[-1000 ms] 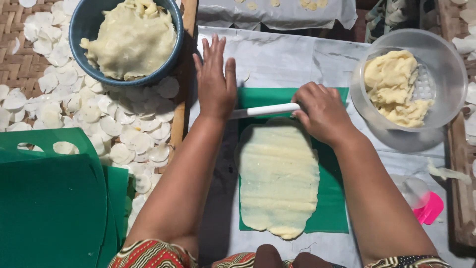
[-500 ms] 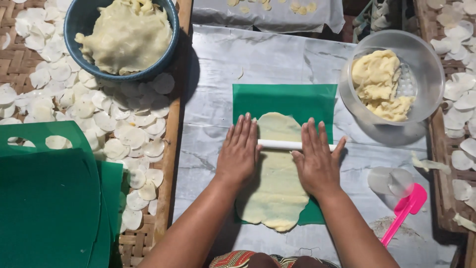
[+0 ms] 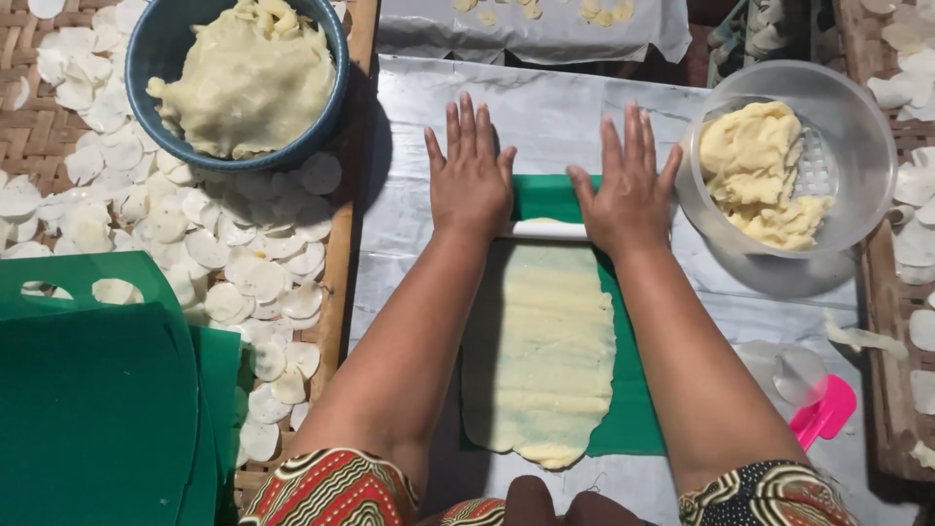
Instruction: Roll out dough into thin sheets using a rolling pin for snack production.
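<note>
A long flat sheet of pale yellow dough (image 3: 541, 351) lies on a green mat (image 3: 638, 419) in front of me. A white rolling pin (image 3: 548, 230) rests across the far end of the dough. My left hand (image 3: 470, 175) lies flat on the pin's left part, fingers spread and pointing away. My right hand (image 3: 628, 185) lies flat on the pin's right part in the same way. Both palms press down on the pin; neither hand grips it.
A blue bowl (image 3: 161, 27) of dough sits at the far left on a woven tray (image 3: 39, 136) with several thin white discs (image 3: 234, 282). A clear bowl (image 3: 857, 117) of dough lumps stands right. Green sheets (image 3: 88, 409) lie near left, a pink scraper (image 3: 823, 414) near right.
Both hands have pushed the rolling pin away from me, from the middle of the dough to its far end. The dough sheet now shows long and flat behind the pin.
</note>
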